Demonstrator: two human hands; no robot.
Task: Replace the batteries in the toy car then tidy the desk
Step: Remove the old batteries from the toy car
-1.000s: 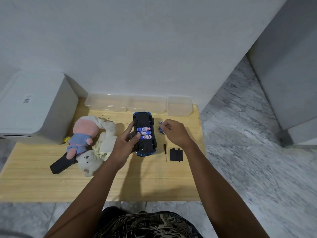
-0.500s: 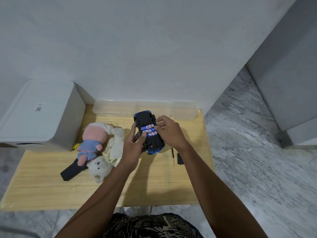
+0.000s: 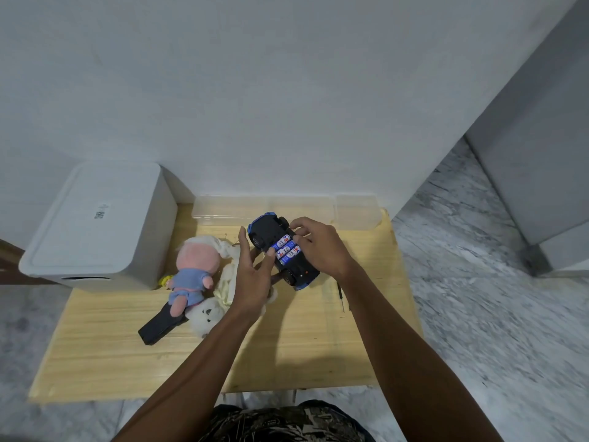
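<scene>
The blue toy car (image 3: 266, 229) is upside down and tilted, its black underside up, over the wooden desk (image 3: 318, 346). Three blue-and-white batteries (image 3: 287, 250) lie in its open compartment. My left hand (image 3: 255, 275) grips the car's left side, thumb at the batteries. My right hand (image 3: 322, 247) holds the right side, fingertips resting on the batteries. A small black screwdriver (image 3: 341, 295) lies on the desk just right of the car. My right forearm hides the black battery cover.
A pink plush doll (image 3: 194, 269) and a white plush (image 3: 207, 315) lie left of the car, on a black remote (image 3: 156, 327). A white lidded box (image 3: 95, 228) stands at the far left. Clear plastic containers (image 3: 357, 212) line the wall.
My right hand moved from the desk beside the car onto the batteries. The car has turned, its far end swinging left, and is now held in both hands.
</scene>
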